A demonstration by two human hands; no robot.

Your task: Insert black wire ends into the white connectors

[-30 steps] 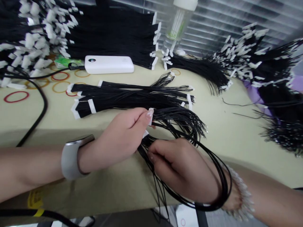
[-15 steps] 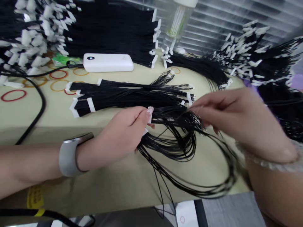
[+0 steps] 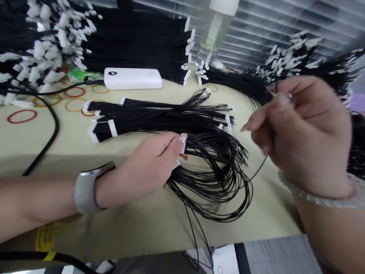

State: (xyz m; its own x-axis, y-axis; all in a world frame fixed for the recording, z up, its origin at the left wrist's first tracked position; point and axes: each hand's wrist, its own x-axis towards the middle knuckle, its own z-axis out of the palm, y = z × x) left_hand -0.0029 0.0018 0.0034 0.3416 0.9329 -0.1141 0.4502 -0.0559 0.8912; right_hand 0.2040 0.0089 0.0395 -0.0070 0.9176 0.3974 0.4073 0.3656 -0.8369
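My left hand [image 3: 148,167] is closed on a bundle of thin black cords [image 3: 216,179] at its white paper band, pressing it on the beige table [image 3: 128,220]. The cords loop out to the right of that hand. My right hand [image 3: 302,133] is raised above the table's right side, its thumb and forefinger pinched on a single black cord [image 3: 258,169] that trails down toward the loop. Flat bundles of banded black cords [image 3: 159,116] lie just beyond my left hand.
A white power bank [image 3: 132,78] with a black cable [image 3: 48,133] lies at the back left, among coloured rubber bands [image 3: 21,116]. Large piles of banded black cords [image 3: 137,42] fill the back and right. A clear bottle [image 3: 213,34] stands at the back.
My right hand has come up from the loop near my left hand and moved right and higher, drawing one cord out. My left hand has stayed in place.
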